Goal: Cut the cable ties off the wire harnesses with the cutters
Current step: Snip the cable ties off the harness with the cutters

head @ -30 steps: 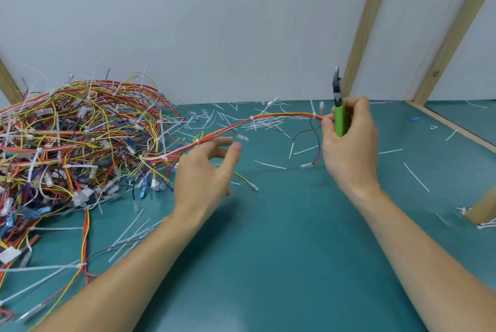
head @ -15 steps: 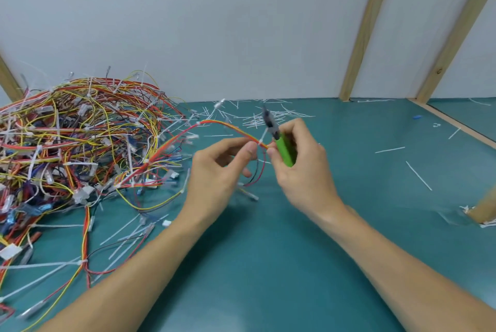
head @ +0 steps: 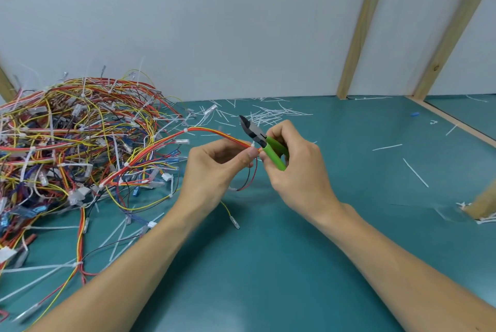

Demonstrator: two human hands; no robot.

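A red, orange and yellow wire harness (head: pixel 171 142) arcs from the tangled pile (head: pixel 77 133) on the left toward the middle of the table. My left hand (head: pixel 214 170) pinches its end between thumb and forefinger. A small white cable tie (head: pixel 253 144) sits on the harness right at my fingertips. My right hand (head: pixel 295 170) grips green-handled cutters (head: pixel 264 142), their dark jaws pointing up and left above the tie. Both hands nearly touch. A thin red wire loops down between them.
Cut white tie pieces (head: pixel 271 114) litter the teal table (head: pixel 268 264) at the back and on the left front. Wooden posts (head: pixel 357 36) lean against the white wall. A wooden piece (head: pixel 483 205) lies at the right edge. A yellow wire with a terminal (head: pixel 233 220) lies below my hands.
My right hand carried the cutters down and left from the far right to meet my left hand. My left hand closed on the harness end, and the harness now arcs lower.
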